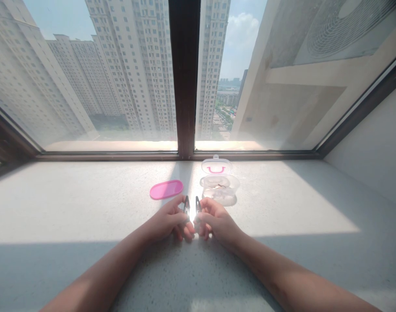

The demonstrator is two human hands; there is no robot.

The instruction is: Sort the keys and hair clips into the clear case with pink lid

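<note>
Between the thumb and fingers of my left hand (173, 219) is a dark snap hair clip (186, 206), held upright. A second dark snap hair clip (198, 205) is pinched in my right hand (216, 218). The two clips face each other with a small bright gap between them. Just beyond my right hand stands a clear plastic box (220, 190) with its lid (216, 166) raised; a pink handle shows on the lid. Something small and thin lies inside the box, too unclear to name. A pink oval tray (166, 190) lies beyond my left hand.
All of this is on a pale speckled windowsill (87, 203), crossed by bands of sun and shadow. Behind it runs a dark window frame (185, 86) with glass panes. A white wall (373, 138) closes off the right side.
</note>
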